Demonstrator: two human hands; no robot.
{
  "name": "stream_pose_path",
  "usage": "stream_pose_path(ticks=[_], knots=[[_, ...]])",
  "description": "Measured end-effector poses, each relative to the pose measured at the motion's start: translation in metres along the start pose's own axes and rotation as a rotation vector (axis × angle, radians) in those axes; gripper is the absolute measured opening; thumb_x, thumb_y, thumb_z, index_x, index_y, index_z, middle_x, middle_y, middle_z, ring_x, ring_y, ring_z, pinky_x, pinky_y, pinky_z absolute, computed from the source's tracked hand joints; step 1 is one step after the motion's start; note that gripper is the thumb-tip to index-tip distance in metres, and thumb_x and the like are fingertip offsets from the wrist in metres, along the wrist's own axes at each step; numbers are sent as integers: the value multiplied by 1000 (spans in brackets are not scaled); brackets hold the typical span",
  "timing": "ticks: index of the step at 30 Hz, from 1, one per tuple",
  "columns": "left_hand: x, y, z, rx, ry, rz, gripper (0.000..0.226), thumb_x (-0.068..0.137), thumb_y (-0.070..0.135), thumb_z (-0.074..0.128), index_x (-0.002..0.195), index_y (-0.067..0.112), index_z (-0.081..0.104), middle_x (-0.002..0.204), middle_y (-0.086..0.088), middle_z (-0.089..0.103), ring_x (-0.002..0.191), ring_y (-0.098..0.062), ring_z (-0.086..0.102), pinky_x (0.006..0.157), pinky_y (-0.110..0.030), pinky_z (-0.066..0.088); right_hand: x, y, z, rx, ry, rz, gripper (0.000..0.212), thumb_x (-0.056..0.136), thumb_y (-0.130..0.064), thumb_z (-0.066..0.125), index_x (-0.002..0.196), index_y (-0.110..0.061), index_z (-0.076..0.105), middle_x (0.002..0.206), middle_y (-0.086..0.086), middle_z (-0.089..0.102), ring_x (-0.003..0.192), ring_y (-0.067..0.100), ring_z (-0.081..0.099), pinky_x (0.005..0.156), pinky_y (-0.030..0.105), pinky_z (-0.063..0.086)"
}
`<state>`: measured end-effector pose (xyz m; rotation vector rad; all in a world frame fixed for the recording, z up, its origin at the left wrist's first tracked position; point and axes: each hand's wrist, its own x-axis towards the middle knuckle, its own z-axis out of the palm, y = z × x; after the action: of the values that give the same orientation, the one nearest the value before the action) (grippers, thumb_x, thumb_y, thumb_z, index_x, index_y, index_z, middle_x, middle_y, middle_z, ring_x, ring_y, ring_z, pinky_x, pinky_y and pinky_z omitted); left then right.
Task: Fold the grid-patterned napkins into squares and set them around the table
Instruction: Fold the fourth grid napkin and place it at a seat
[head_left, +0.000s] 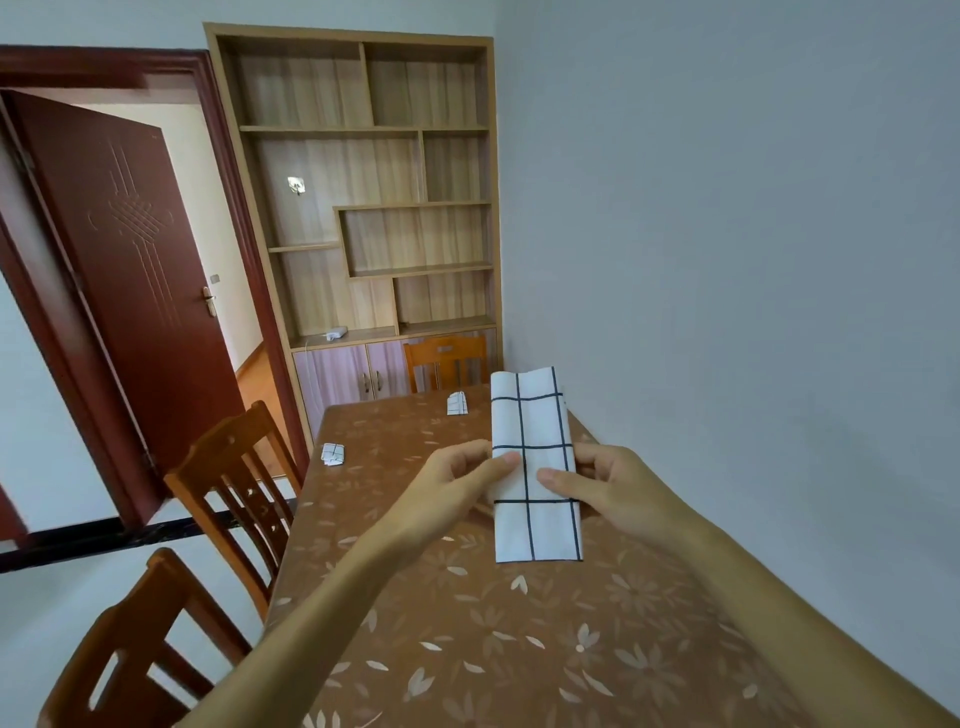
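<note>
A white napkin with a black grid, folded into a long narrow strip, is held upright above the table. My left hand pinches its left edge at mid-height, and my right hand grips its right edge with the thumb on the front. Two small folded grid napkins lie on the table: one by the left edge, another near the far end.
The table wears a brown flowered cloth and stands against the grey wall on the right. Two wooden chairs line its left side, a third its far end. A wooden bookshelf and an open dark-red door stand beyond.
</note>
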<state>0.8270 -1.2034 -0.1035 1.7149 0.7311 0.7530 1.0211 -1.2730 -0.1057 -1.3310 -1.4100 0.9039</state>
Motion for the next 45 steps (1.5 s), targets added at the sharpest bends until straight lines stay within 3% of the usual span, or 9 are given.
stream_pose_path(ticks=[5,11,15,19,25,28,32,40,45], knots=[[-2,-8,-9,-1,10,37,23,99,25,61,102,4,69,100,-17,76,94,-36,74,73,-41,64,-2,6,-5,49,11,52,23,96,-23,60,117,-17,69,109,-2,76,100,14,72,88,33,59],[1,-19,-8,-153,1,65,25,95,17,66,120,19,68,107,-23,74,93,-53,66,76,-47,60,1,15,-3,264,18,48,29,98,-11,55,120,-24,69,120,5,72,110,23,68,96,45,53],[-1,-21,-7,-272,-19,65,22,98,2,55,106,8,75,74,-10,70,68,-26,64,69,-37,58,1,19,0,406,20,65,41,98,0,46,90,-20,81,96,8,77,85,23,71,77,38,58],[0,-24,-5,-273,38,33,36,101,-1,41,88,1,74,60,-5,32,55,-14,49,58,-28,52,-2,21,1,374,8,43,51,98,5,36,66,-12,72,72,1,69,64,13,65,55,24,51],[-1,-34,-1,-42,102,118,6,86,11,77,88,6,76,79,-4,74,74,-24,70,67,-29,58,-2,29,3,184,34,-7,26,87,-39,60,99,-19,72,93,-8,73,95,21,70,79,35,55],[1,-42,4,-52,156,121,16,82,11,82,96,10,74,78,-11,71,73,-24,68,67,-30,60,-5,29,10,35,16,70,49,86,-33,73,131,-27,54,116,-17,67,105,11,69,87,29,57],[1,-55,5,-97,178,76,37,80,9,82,113,19,69,89,-23,60,83,-37,69,73,-47,64,-14,38,12,10,-15,147,30,92,-22,67,122,-16,65,106,1,77,93,16,75,82,35,61],[-10,-92,20,-19,-128,-212,19,94,21,69,109,9,74,100,-12,77,84,-25,74,67,-33,60,-25,89,13,-232,-14,162,12,94,-34,65,99,-28,75,91,-7,78,86,12,73,74,37,61],[-18,-142,55,4,59,-134,18,98,21,64,97,9,78,91,-10,78,76,-10,70,66,-27,54,-36,126,24,-45,38,315,17,94,-37,63,99,-24,74,91,-4,76,77,5,72,69,27,59]])
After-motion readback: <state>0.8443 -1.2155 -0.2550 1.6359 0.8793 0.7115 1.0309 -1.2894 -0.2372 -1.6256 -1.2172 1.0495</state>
